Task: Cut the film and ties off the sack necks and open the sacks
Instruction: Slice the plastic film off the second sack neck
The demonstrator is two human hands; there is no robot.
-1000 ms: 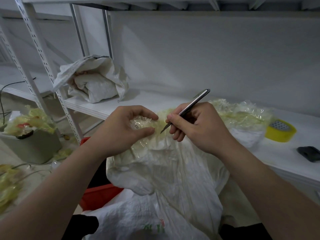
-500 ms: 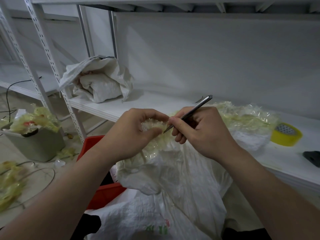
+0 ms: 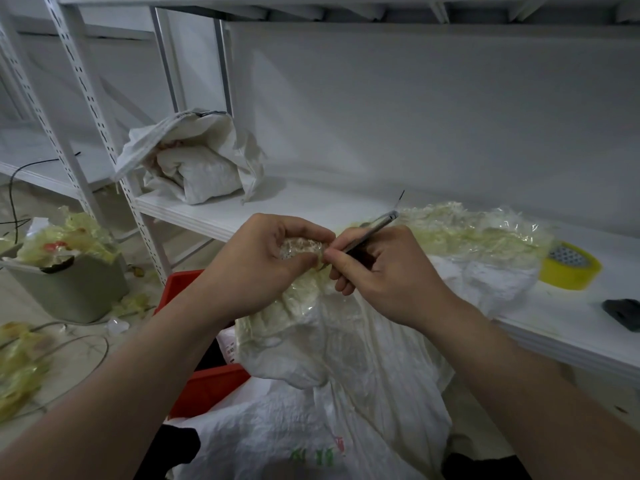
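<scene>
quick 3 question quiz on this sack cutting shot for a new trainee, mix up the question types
1. True or false: the yellow tape roll rests on the white shelf.
2. The slim metal cutter is held by: A the left hand; B the right hand; C neither.
3. Fill in: the left hand pinches the clear ____ wound round the sack neck.

Key: 1 true; 2 B; 3 film
</scene>
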